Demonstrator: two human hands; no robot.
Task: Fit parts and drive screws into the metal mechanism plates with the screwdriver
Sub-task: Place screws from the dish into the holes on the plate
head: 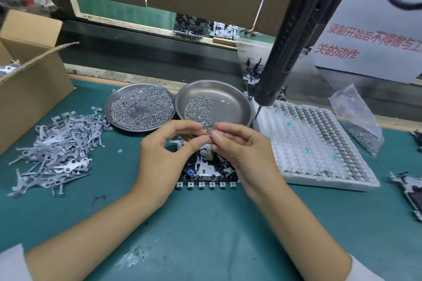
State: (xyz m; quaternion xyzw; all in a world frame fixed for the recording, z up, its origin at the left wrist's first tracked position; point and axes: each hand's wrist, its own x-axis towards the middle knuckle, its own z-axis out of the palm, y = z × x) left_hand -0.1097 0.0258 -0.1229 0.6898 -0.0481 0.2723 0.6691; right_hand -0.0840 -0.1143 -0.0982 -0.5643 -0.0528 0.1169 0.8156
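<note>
A metal mechanism plate [205, 173] lies on the green mat at the centre, partly hidden by my hands. Above it, my left hand [164, 150] and my right hand [239, 146] meet fingertip to fingertip, pinching a tiny screw [209, 136] between them. The black electric screwdriver [287, 48] hangs free to the upper right, its bit pointing down at the white tray's corner; neither hand touches it. Two steel dishes hold screws: a full one [139, 107] on the left and a sparser one [228, 100] just behind my fingers.
A heap of flat metal levers [57, 150] lies at the left beside a cardboard box [29, 70]. A white compartment tray [315, 143] with small parts sits at the right, a plastic bag of screws [360, 121] beyond it. More mechanism plates [411, 191] rest at the right edge.
</note>
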